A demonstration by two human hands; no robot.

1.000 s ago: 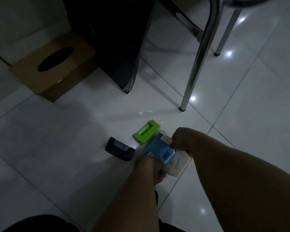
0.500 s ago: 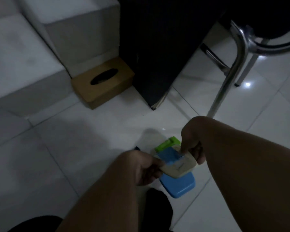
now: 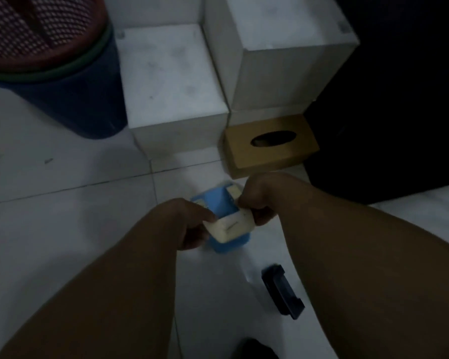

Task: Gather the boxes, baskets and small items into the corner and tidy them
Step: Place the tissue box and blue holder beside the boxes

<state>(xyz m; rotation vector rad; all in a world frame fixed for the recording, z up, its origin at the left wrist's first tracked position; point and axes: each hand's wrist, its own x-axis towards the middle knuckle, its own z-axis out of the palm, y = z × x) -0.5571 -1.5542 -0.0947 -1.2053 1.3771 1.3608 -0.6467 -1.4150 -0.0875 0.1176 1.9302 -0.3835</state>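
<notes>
- while a black holder [image 3: 283, 291] lies on the tiled floor [image 3: 62, 216], a cream holder [image 3: 231, 226] is pinched from both sides.
- left hand [image 3: 189, 224] and right hand [image 3: 257, 200] fingers are closed on it, over a blue holder [image 3: 219, 206].

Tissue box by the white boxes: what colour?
Tan-brown tissue box, dark oval slot on top; head view.

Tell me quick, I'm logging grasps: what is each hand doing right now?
Left hand: closed on the cream tray.
Right hand: closed on the same cream tray, which is nested with the blue tray.
</notes>
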